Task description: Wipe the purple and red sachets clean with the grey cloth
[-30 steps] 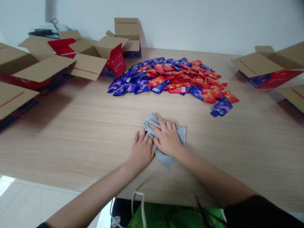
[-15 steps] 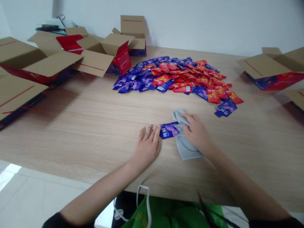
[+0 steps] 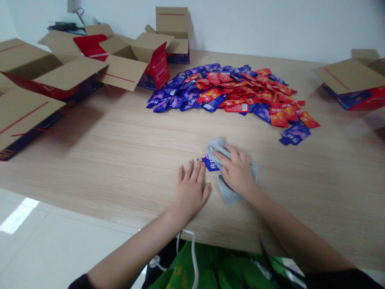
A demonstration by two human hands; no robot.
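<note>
A blue and purple sachet (image 3: 211,164) with white characters lies flat on the table, its right part covered by a grey cloth (image 3: 230,194). My left hand (image 3: 191,190) rests palm down with fingers stretched out, the fingertips touching the sachet's left end. Over the sachet, my right hand (image 3: 237,170) grips the cloth and presses it down, fingers pointing up and left. Beyond both hands spreads a heap of blue and red-orange sachets (image 3: 222,90). One blue sachet (image 3: 294,133) lies at the heap's near right edge.
Open cardboard boxes stand on the left, among them a large box (image 3: 69,76) and a red-sided box (image 3: 158,68). Another open box (image 3: 355,82) sits at the right. The wooden table (image 3: 120,140) meets a white wall (image 3: 255,28) at the back. Its front edge runs close to my body.
My right hand has moved left with the cloth, which now covers more of the sachet. My left hand stays on the sachet's end. The view has shifted slightly.
</note>
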